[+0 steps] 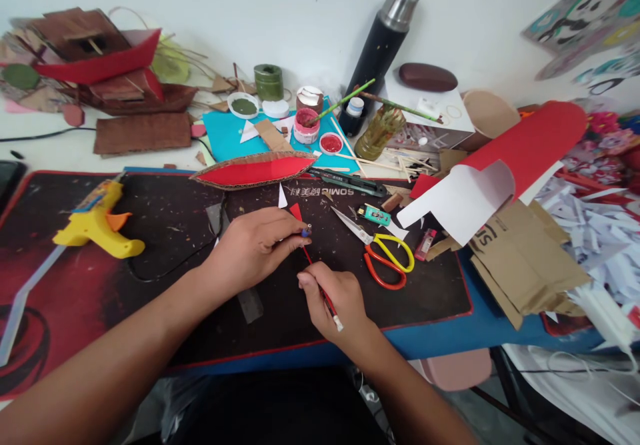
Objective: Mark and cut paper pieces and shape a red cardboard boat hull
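My left hand (255, 242) is closed, with thumb and forefinger pinching a small blue piece (305, 233) with a pale tip; its kind is unclear. My right hand (337, 298) is wrapped around a slim red pencil (330, 304) with a whitish end, which slants up toward the left fingertips. Whether the pencil touches the blue piece I cannot tell. Just beyond the left fingers lie a red paper scrap (295, 212) and a white paper scrap (283, 197). To the right rest scissors (373, 242) with yellow and orange handles.
A yellow glue gun (95, 222) lies on the dark mat (165, 212) at left. Behind my hands are a red boat-shaped cardboard piece (255, 170), a utility knife (350, 182) and paint pots (307, 125). Rolled red paper (530, 138) and cardboard (530, 258) stand at right.
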`<move>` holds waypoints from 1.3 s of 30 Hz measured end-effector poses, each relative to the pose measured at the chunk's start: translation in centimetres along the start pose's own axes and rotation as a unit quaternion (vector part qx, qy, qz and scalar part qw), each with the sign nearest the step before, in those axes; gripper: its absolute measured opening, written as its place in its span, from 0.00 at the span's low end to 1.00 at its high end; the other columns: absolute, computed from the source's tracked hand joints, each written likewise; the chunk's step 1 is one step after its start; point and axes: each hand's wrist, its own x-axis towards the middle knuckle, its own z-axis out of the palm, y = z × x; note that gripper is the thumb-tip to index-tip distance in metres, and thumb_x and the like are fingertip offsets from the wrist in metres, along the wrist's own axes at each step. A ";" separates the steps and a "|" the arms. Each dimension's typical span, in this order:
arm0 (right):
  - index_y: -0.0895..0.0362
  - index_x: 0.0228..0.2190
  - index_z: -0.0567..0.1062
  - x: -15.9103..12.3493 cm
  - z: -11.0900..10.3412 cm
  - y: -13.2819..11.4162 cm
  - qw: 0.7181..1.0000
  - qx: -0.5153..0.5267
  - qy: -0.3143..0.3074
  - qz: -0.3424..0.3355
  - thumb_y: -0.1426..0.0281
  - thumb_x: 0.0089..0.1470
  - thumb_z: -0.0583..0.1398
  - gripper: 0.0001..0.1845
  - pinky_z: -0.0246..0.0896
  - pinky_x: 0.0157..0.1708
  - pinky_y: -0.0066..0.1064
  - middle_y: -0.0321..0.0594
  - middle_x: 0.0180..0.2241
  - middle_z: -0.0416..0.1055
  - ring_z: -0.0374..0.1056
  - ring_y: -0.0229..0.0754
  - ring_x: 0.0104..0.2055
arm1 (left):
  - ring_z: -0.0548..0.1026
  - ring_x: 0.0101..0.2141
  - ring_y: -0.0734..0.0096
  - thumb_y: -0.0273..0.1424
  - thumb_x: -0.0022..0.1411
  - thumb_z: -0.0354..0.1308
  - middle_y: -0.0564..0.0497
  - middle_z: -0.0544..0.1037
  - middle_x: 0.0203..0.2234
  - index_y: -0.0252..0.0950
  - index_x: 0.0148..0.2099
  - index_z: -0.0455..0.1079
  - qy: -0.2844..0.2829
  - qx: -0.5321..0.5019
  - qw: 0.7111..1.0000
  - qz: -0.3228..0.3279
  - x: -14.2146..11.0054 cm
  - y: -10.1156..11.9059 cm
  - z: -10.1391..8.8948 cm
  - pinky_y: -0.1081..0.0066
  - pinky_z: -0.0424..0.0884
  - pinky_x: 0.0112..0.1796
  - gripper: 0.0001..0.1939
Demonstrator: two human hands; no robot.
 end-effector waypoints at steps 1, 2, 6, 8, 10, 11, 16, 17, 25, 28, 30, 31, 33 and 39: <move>0.55 0.32 0.70 0.0 0.0 0.0 1.000 0.002 -0.001 0.001 0.65 0.80 0.50 0.21 0.53 0.26 0.29 0.31 0.22 0.67 0.64 0.34 0.20 | 0.84 0.37 0.64 0.31 0.75 0.64 0.45 0.86 0.37 0.32 0.46 0.80 0.002 0.001 1.000 0.001 0.0 0.0 0.0 0.68 0.79 0.39 0.07; 0.54 0.32 0.70 0.0 0.0 0.0 1.000 0.004 -0.002 0.003 0.65 0.80 0.51 0.21 0.53 0.26 0.29 0.31 0.22 0.68 0.64 0.34 0.20 | 0.84 0.37 0.64 0.31 0.75 0.64 0.45 0.86 0.37 0.32 0.46 0.80 0.003 0.002 1.000 0.001 0.0 -0.1 0.0 0.68 0.79 0.39 0.07; 0.54 0.33 0.70 -0.1 0.0 0.0 1.000 0.006 -0.010 0.011 0.64 0.80 0.50 0.21 0.54 0.27 0.28 0.32 0.23 0.70 0.66 0.34 0.21 | 0.85 0.37 0.64 0.32 0.75 0.63 0.45 0.86 0.37 0.34 0.47 0.80 0.003 0.008 1.000 -0.002 -0.1 -0.2 0.1 0.67 0.80 0.40 0.07; 0.54 0.33 0.71 -0.2 0.0 0.0 1.000 0.004 -0.015 0.013 0.63 0.80 0.50 0.21 0.56 0.28 0.28 0.34 0.24 0.72 0.69 0.35 0.22 | 0.85 0.38 0.63 0.32 0.76 0.63 0.45 0.86 0.38 0.34 0.47 0.80 0.000 0.007 1.000 -0.005 -0.2 -0.2 0.1 0.68 0.80 0.40 0.07; 0.55 0.33 0.71 -0.2 0.0 0.1 1.000 -0.002 -0.015 0.008 0.63 0.80 0.49 0.21 0.55 0.28 0.28 0.34 0.24 0.73 0.69 0.35 0.22 | 0.85 0.38 0.63 0.32 0.76 0.62 0.45 0.87 0.38 0.34 0.46 0.80 -0.001 0.006 1.000 -0.007 -0.2 -0.2 0.0 0.68 0.80 0.40 0.07; 0.55 0.33 0.71 -0.2 0.0 0.1 1.000 -0.005 -0.014 0.003 0.63 0.80 0.49 0.22 0.55 0.28 0.28 0.34 0.24 0.72 0.69 0.35 0.22 | 0.85 0.38 0.63 0.32 0.76 0.62 0.45 0.86 0.38 0.34 0.46 0.80 -0.001 0.006 1.000 -0.008 -0.2 -0.2 0.0 0.68 0.80 0.39 0.08; 0.55 0.33 0.71 -0.1 0.1 0.1 1.000 -0.010 -0.009 -0.002 0.63 0.80 0.49 0.22 0.55 0.27 0.28 0.34 0.23 0.72 0.70 0.35 0.21 | 0.85 0.37 0.64 0.31 0.76 0.61 0.46 0.86 0.37 0.33 0.46 0.80 0.006 -0.003 1.000 0.001 0.0 -0.2 0.1 0.68 0.80 0.39 0.07; 0.55 0.33 0.72 -0.2 0.1 0.1 1.000 -0.008 -0.010 0.001 0.63 0.80 0.49 0.22 0.56 0.28 0.28 0.34 0.23 0.73 0.71 0.35 0.22 | 0.85 0.37 0.64 0.31 0.76 0.62 0.46 0.86 0.37 0.33 0.46 0.79 0.008 -0.003 1.000 0.003 0.0 -0.2 0.1 0.68 0.80 0.39 0.07; 0.55 0.33 0.72 -0.2 0.5 0.2 1.000 -0.011 0.002 -0.004 0.64 0.80 0.49 0.22 0.56 0.28 0.28 0.35 0.24 0.75 0.74 0.36 0.22 | 0.85 0.37 0.65 0.30 0.76 0.61 0.46 0.86 0.37 0.34 0.47 0.79 0.011 -0.010 1.000 0.001 -0.3 -0.2 0.3 0.69 0.81 0.38 0.06; 0.54 0.33 0.71 -0.2 0.4 0.1 1.000 -0.008 0.004 -0.005 0.64 0.80 0.49 0.22 0.56 0.28 0.28 0.35 0.24 0.75 0.73 0.36 0.22 | 0.85 0.37 0.65 0.30 0.76 0.61 0.46 0.86 0.37 0.34 0.46 0.79 0.012 -0.007 1.000 0.002 -0.2 -0.2 0.3 0.68 0.82 0.39 0.06; 0.54 0.33 0.71 -0.2 0.4 0.0 1.000 -0.007 0.000 -0.011 0.64 0.80 0.49 0.22 0.55 0.27 0.28 0.34 0.23 0.74 0.71 0.36 0.21 | 0.84 0.36 0.65 0.30 0.76 0.61 0.46 0.86 0.36 0.34 0.46 0.80 0.013 -0.005 1.000 0.000 -0.1 -0.2 0.3 0.68 0.81 0.38 0.07; 0.54 0.33 0.71 -0.2 0.4 0.0 1.000 -0.006 -0.003 -0.016 0.64 0.80 0.49 0.22 0.54 0.26 0.29 0.34 0.23 0.73 0.70 0.36 0.21 | 0.84 0.36 0.66 0.30 0.76 0.61 0.46 0.86 0.36 0.34 0.46 0.80 0.013 -0.005 1.000 -0.003 -0.1 -0.1 0.2 0.69 0.81 0.38 0.07; 0.54 0.33 0.72 -0.2 0.4 0.0 1.000 -0.004 0.001 -0.023 0.64 0.80 0.49 0.22 0.54 0.26 0.29 0.34 0.22 0.73 0.70 0.36 0.20 | 0.84 0.36 0.66 0.29 0.76 0.61 0.46 0.86 0.36 0.34 0.46 0.80 0.010 -0.007 1.000 -0.006 -0.1 -0.1 0.1 0.69 0.81 0.38 0.07; 0.54 0.34 0.73 -0.2 0.4 -0.2 1.000 0.011 0.019 -0.007 0.64 0.79 0.50 0.20 0.57 0.27 0.28 0.34 0.23 0.74 0.72 0.36 0.22 | 0.84 0.37 0.64 0.30 0.75 0.62 0.46 0.86 0.37 0.35 0.46 0.80 0.006 -0.012 1.000 -0.005 0.0 -0.2 0.0 0.69 0.80 0.39 0.05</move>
